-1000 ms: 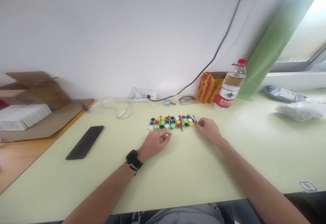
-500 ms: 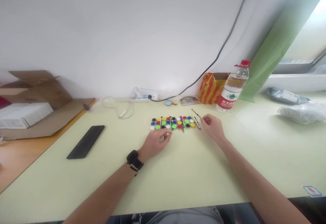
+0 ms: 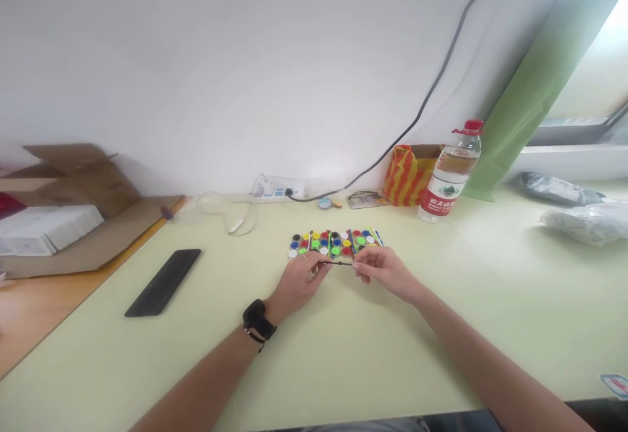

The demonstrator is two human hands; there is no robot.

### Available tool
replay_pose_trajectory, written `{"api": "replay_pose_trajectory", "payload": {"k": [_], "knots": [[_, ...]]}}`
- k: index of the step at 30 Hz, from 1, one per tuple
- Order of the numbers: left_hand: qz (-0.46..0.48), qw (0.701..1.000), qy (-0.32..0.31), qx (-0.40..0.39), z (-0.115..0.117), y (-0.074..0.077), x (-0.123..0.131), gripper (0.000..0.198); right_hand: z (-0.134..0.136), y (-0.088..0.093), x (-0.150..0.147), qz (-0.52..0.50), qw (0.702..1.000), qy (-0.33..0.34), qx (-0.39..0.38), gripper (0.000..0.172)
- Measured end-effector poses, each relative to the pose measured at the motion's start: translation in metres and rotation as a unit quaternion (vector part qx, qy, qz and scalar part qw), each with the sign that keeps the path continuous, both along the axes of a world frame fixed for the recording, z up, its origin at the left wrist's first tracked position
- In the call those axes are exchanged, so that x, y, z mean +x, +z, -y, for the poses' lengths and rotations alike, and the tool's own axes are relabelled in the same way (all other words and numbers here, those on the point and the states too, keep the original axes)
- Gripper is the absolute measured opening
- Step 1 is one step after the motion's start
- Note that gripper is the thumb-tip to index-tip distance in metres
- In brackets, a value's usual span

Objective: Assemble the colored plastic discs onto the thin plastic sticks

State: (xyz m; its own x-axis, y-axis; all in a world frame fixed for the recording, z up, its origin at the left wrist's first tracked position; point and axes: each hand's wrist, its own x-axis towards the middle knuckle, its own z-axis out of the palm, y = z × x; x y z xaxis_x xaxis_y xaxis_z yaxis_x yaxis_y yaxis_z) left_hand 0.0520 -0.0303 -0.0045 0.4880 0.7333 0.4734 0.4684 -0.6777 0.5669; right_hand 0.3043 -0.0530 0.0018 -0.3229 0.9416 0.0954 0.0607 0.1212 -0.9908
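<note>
A patch of small coloured round discs (image 3: 333, 243) with thin coloured sticks laid across them lies in rows on the pale green table (image 3: 343, 347). Just in front of it my right hand (image 3: 380, 270) pinches one end of a thin black stick (image 3: 338, 262), held level. My left hand (image 3: 299, 281), with a black watch on its wrist, pinches the other end. Both hands rest low over the table, fingertips facing each other.
A black phone (image 3: 163, 282) lies at the left. A water bottle (image 3: 449, 173) with a red cap, a striped orange bag (image 3: 406, 175), glasses, a power strip (image 3: 277, 190) and a cable sit along the wall. Cardboard (image 3: 83, 209) lies far left, plastic bags far right.
My right hand lifted the black stick from the right end of the discs and carried it left and nearer to me. My left hand now grips its other end.
</note>
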Motion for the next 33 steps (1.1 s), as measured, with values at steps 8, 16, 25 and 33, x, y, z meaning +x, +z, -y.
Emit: {"api": "replay_pose_trajectory", "payload": {"k": [8,16,25,33], "knots": [[-0.024,0.997,-0.02,-0.076,0.004,0.009,0.0,0.026,-0.019,-0.024,0.016,0.214,0.953,-0.164,0.139,0.029],[-0.013,0.993,-0.024,-0.116,0.005,0.013,-0.002,0.026,-0.025,-0.034,0.031,0.403,0.875,-0.172,0.207,0.029],[-0.001,0.993,-0.03,-0.112,0.005,0.013,0.0,0.03,-0.027,-0.036,0.03,0.395,0.877,-0.179,0.206,0.016],[0.002,0.994,-0.014,-0.105,0.005,0.011,-0.001,0.031,-0.019,-0.022,0.028,0.336,0.887,-0.23,0.219,0.013]]}}
